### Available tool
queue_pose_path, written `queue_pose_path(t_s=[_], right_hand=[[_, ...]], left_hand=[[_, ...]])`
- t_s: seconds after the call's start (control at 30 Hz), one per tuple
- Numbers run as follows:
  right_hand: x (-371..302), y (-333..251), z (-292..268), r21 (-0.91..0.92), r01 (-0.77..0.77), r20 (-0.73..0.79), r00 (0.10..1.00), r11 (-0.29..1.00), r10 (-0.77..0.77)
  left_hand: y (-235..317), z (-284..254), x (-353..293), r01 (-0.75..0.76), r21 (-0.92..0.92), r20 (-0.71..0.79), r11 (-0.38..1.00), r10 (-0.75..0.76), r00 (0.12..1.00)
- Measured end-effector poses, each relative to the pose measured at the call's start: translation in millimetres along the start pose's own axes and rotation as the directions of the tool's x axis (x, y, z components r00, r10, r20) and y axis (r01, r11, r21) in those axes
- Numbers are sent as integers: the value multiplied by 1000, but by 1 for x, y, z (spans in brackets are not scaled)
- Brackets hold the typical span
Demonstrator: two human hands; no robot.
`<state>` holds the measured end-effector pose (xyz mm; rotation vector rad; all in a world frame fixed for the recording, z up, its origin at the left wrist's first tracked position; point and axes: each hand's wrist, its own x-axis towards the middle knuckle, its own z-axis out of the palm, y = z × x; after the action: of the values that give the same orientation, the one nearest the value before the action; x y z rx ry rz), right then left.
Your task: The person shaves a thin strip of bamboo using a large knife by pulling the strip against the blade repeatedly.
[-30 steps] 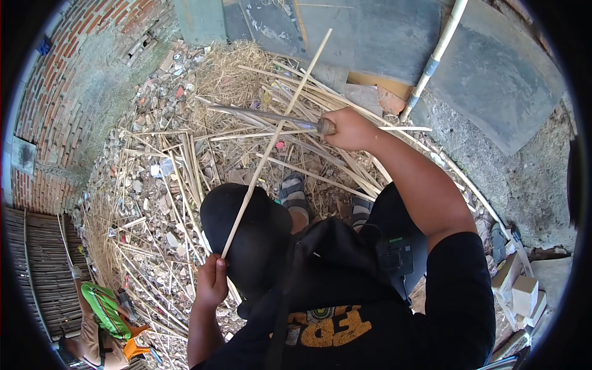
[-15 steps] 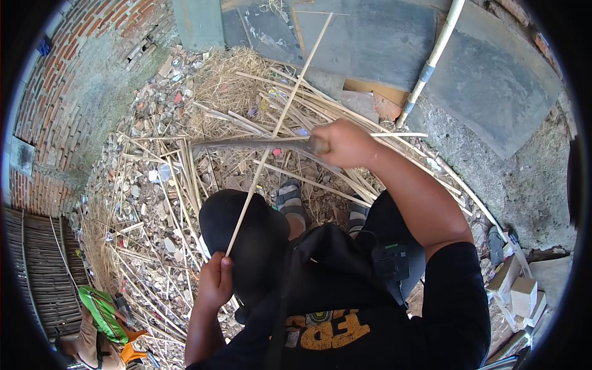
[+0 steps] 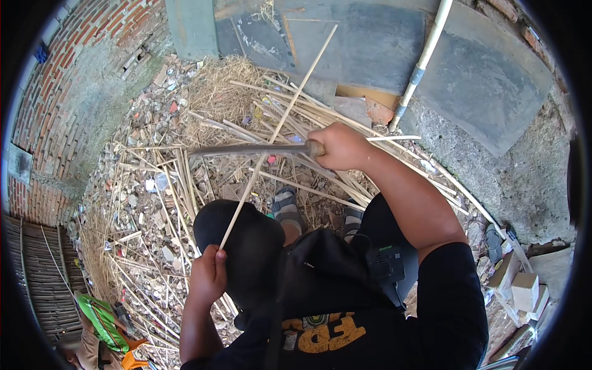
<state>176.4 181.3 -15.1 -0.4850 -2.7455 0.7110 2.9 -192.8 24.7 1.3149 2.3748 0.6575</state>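
One stick [image 3: 253,177], pale and slender, slants up in the head view across a black cap [image 3: 246,277]; the left hand [image 3: 208,277] grips it, hiding its lower end. The right hand [image 3: 339,147] grips a long knife [image 3: 240,150], hiding part of its handle. Whether knife and stick touch where they cross is hard to tell. Compared with a second ago, this crossing sits lower, nearer the left hand.

Rubble-strewn yard [image 3: 132,200], brick wall [image 3: 68,105], dry straw [image 3: 219,92]
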Motion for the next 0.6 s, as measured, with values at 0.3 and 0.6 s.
queue_pose_path(t_s=[0.3, 0.6], right_hand=[[-2, 9, -12, 83, -92, -18, 995, 992, 94], [1, -18, 1, 16, 50, 84, 995, 999, -51]], left_hand=[[0, 12, 5, -37, 7, -48, 999, 37, 998], [-5, 16, 1, -36, 56, -68, 998, 39, 997]])
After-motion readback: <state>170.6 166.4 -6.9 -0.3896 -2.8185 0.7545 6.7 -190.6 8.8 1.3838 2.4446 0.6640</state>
